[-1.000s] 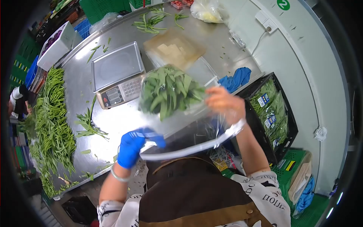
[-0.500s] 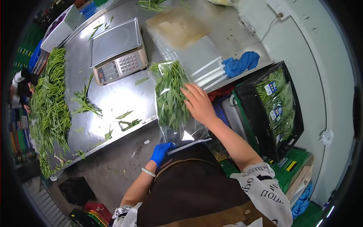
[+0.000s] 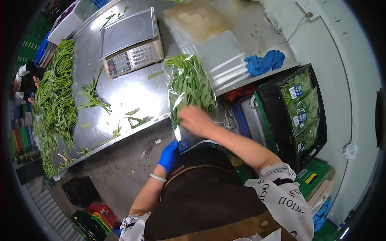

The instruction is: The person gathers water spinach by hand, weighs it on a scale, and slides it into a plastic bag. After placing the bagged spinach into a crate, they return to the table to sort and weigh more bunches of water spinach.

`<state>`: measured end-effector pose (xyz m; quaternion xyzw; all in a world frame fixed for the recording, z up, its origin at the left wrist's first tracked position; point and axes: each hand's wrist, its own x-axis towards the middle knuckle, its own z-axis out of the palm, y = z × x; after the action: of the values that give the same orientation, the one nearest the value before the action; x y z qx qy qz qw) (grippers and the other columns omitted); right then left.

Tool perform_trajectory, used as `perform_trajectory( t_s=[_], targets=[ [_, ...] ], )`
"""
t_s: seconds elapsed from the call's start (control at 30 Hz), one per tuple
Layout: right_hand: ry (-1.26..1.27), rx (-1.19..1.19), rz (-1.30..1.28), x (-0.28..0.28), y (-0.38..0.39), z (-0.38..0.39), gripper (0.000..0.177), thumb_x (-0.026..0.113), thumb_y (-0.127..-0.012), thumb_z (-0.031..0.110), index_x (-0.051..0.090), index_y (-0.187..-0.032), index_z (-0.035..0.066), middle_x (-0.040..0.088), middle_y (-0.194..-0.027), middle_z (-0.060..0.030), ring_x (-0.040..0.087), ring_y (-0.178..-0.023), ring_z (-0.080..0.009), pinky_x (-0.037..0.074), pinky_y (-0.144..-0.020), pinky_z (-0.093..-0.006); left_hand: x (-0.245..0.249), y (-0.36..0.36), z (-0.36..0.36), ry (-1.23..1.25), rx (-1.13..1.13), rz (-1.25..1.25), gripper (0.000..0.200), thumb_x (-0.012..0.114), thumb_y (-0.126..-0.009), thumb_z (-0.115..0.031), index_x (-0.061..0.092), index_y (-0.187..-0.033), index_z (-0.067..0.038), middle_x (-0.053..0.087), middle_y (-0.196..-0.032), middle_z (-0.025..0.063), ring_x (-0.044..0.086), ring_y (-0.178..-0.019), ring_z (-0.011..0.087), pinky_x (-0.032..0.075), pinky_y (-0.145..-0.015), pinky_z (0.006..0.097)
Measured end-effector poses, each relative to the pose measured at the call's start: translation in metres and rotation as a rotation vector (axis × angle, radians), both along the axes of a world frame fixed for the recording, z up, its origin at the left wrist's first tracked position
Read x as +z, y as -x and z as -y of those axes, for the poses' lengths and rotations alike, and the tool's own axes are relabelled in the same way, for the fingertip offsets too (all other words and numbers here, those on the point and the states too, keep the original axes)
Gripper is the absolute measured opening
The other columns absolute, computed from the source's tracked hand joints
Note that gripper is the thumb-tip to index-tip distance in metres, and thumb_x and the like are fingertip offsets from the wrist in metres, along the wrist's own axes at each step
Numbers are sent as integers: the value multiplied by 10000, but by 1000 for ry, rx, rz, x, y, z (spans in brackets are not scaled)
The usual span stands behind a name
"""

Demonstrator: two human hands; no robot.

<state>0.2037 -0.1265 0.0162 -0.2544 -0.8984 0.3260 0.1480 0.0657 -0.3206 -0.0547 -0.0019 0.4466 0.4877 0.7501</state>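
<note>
A clear plastic bag point(image 3: 177, 132) filled with leafy green stems point(image 3: 191, 86) lies partly over the table's front edge, its lower end against the apron. My left hand point(image 3: 169, 154), in a blue glove, is closed on the bag's lower left corner. My bare right hand point(image 3: 196, 121) is over the lower part of the bag, against the leaves or just above them. Its fingers are smeared by motion. Behind the bag lies a stack of flat clear bags point(image 3: 213, 52) with a brown sheet point(image 3: 199, 20) on top.
A scale point(image 3: 132, 44) stands on the metal table point(image 3: 120, 94), left of the bag. Heaped greens point(image 3: 58, 92) line the left end, where another person's hand point(image 3: 31, 99) shows. A blue cloth point(image 3: 265, 63) lies at right. Below it, a black crate point(image 3: 277, 120) holds labelled packed greens.
My right hand has moved from the bag's right side down and left across its lower part. My left hand keeps hold of the bag's corner. The view has shifted slightly.
</note>
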Motion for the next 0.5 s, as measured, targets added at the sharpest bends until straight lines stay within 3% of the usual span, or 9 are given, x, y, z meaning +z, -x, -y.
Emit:
perform_trajectory(
  t_s=[0.07, 0.13, 0.27, 0.4, 0.43, 0.5],
  targets=[
    [33, 172, 78, -7, -9, 52, 199, 639, -761, 216, 590, -887, 70, 529, -871, -71, 505, -893, -261, 427, -792, -386, -40, 3, 15, -96, -121, -244, 268, 484, -933, -182, 575, -1131, -25, 618, -1089, 117, 587, -1008, 219, 468, -901, 369],
    [-28, 213, 103, -13, -13, 86, 225, 704, -688, 202, 603, -845, 76, 544, -881, -56, 515, -892, -234, 417, -774, -362, -49, 5, 21, -118, -200, -341, 231, 477, -923, -158, 589, -1084, -36, 626, -1046, 111, 596, -970, 218, 479, -878, 368],
    [-149, 243, 216, -27, -3, 109, 171, 658, -740, 192, 590, -830, 63, 553, -869, -52, 529, -882, -221, 412, -753, -352, -20, 7, 9, -86, -241, -391, 174, 542, -851, -71, 611, -1008, -39, 637, -938, 69, 609, -851, 180, 495, -778, 327],
    [-108, 386, 120, -12, -17, 101, 126, 586, -801, 198, 577, -821, 74, 554, -853, -45, 533, -867, -217, 407, -739, -342, 3, 2, -5, 218, -130, -438, 233, 480, -915, -184, 591, -1047, -26, 642, -995, 107, 625, -879, 211, 506, -824, 349],
    [-24, 401, 38, -7, -28, 102, 128, 562, -817, 218, 565, -801, 91, 551, -850, -45, 534, -857, -220, 405, -743, -343, -3, 7, -3, 179, -139, -441, 245, 484, -918, -196, 587, -1053, -19, 642, -1007, 118, 628, -894, 218, 504, -835, 354],
    [-70, 356, 108, -16, -64, 110, 124, 574, -812, 231, 564, -802, 108, 547, -855, -41, 531, -853, -221, 408, -737, -349, -21, 21, 0, 97, -152, -443, 273, 491, -924, -220, 581, -1066, -4, 644, -1031, 140, 634, -923, 233, 502, -856, 366]
  ],
)
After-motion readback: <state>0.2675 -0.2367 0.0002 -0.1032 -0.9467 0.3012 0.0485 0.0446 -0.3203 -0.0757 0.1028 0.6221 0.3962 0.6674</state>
